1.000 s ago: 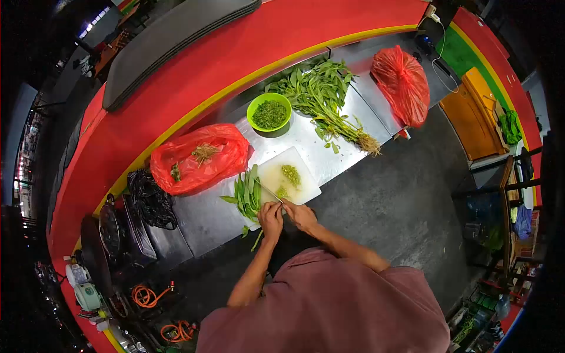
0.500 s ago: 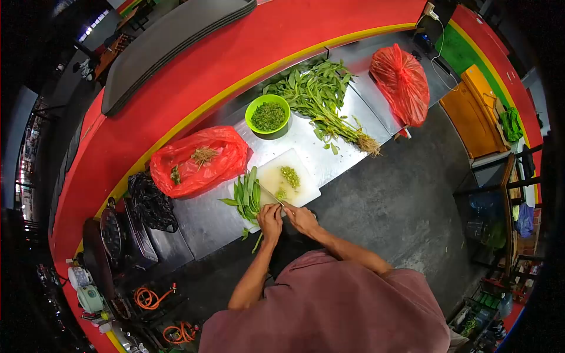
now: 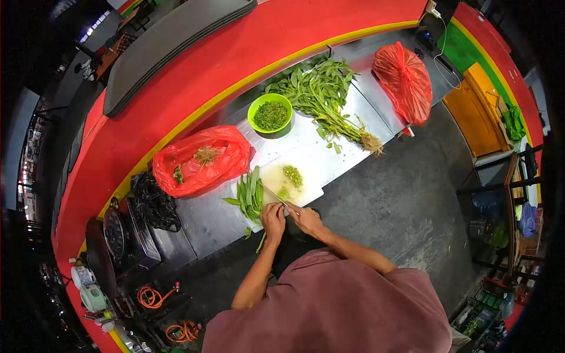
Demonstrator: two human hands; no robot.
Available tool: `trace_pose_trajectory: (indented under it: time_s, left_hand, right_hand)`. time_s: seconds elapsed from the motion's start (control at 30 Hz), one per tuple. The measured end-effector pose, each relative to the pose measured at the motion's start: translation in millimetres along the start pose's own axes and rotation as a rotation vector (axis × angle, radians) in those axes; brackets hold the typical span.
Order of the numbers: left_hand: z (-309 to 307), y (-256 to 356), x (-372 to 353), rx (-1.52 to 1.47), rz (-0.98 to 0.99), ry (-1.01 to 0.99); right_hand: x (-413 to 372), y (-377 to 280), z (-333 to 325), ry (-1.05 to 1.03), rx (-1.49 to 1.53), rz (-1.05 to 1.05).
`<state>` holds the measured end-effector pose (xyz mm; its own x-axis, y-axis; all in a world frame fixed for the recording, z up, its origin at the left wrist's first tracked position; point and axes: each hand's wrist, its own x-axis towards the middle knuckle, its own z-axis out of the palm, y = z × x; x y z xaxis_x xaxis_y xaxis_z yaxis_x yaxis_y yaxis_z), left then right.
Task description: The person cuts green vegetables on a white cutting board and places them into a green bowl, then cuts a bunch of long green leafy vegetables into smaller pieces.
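Observation:
My right hand (image 3: 307, 221) is closed around the handle of a knife (image 3: 273, 193), whose blade points up and left over the white cutting board (image 3: 315, 193). Beside it, my left hand (image 3: 272, 220) is closed on a bunch of leafy greens (image 3: 252, 197) at the board's left side, near the blade. Leaves stick out past the board's edge, and one stem hangs below. Chopped green stems (image 3: 292, 175) lie in a pile on the board, with a smaller heap nearer the blade. My fingertips are partly hidden.
Behind the board stands a lime-green bowl (image 3: 255, 122) of chopped greens. A large rooted bunch of greens (image 3: 326, 100) lies to its right on the metal table (image 3: 215, 232). An open red plastic bag (image 3: 229, 167) sits left, a tied red bag (image 3: 403, 82) far right, a black bag (image 3: 154, 203) far left.
The whole view has shifted very slightly to the right. Both hands keep nearly the same place, with the knife still at the greens.

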<state>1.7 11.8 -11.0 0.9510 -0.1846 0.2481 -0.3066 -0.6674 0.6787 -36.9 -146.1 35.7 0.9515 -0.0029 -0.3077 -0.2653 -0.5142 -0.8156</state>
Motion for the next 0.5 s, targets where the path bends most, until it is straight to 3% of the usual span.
trace_pose_trajectory:
  time_s: [0.5]
  left_hand:
    - [-3, 10, 3, 0.05, 0.054, 0.051]
  right_hand:
    - [2, 15, 11, 0.027, -0.09, -0.039]
